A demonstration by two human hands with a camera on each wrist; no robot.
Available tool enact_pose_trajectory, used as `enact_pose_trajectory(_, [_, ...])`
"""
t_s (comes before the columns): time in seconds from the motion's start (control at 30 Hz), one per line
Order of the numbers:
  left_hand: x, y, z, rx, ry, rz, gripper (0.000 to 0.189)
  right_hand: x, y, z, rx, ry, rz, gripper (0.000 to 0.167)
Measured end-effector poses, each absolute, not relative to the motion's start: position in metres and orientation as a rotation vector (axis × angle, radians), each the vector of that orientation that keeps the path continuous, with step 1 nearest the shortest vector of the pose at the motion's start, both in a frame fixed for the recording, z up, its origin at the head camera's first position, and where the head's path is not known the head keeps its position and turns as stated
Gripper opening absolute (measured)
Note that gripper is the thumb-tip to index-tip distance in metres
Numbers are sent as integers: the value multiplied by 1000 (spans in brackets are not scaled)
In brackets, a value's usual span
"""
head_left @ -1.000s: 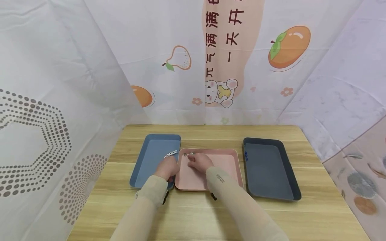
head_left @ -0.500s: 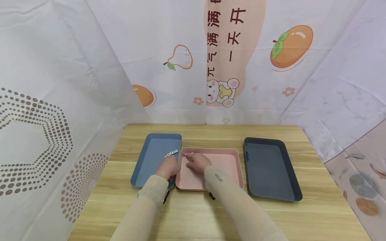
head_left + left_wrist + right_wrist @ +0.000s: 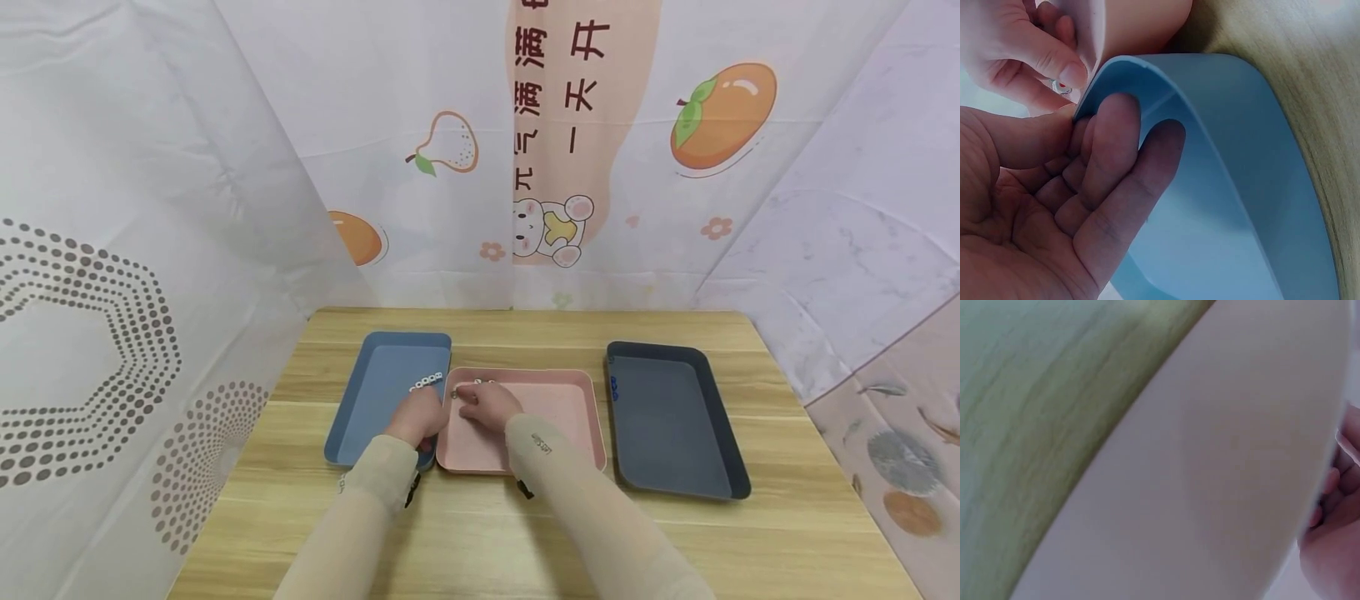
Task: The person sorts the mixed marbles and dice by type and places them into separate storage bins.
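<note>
My left hand [image 3: 420, 415] is at the right rim of the blue tray [image 3: 386, 367]. In the left wrist view its thumb and curled index grip that rim, while two other fingers [image 3: 1116, 128] bend inside. A row of small white cube pieces [image 3: 426, 383] with dark marks lies beside it. My right hand [image 3: 491, 407] reaches into the pink tray [image 3: 555, 417]. Its thumb and index hold a small bead-like piece [image 3: 1061, 86] showing a bit of red, grey in the head view. Two small pieces [image 3: 477, 382] lie behind those fingers.
A dark grey tray [image 3: 671, 425] stands at the right, with a few blue pieces [image 3: 614, 388] by its left wall. All trays sit on a wood-grain table [image 3: 525, 533]. Printed curtains [image 3: 375, 100] hang behind and at both sides.
My right hand has shifted slightly left, and the small grey piece has moved with its fingertips left and nearer to me. My left hand keeps its place at the blue tray's rim.
</note>
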State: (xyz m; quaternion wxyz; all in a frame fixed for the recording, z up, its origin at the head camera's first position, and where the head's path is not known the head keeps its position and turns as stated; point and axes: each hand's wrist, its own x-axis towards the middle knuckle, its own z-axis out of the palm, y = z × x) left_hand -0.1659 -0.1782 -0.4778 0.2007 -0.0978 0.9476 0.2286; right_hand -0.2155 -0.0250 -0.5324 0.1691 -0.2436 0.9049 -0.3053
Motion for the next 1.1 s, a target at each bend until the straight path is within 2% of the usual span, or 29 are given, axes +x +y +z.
enact_pose_trajectory(0.47, [-165, -178, -478, -295, 2616, 671, 17, -208, -35, -535, -837, 2539, -919, 10])
enact_pose_trajectory(0.87, [-164, -179, -478, -289, 2612, 670, 17, -203, -36, -537, -925, 2436, -936, 6])
enact_pose_trajectory(1.1, [-166, -180, -479, -276, 2619, 644, 30, -205, -26, -529, -957, 2269, -911, 8])
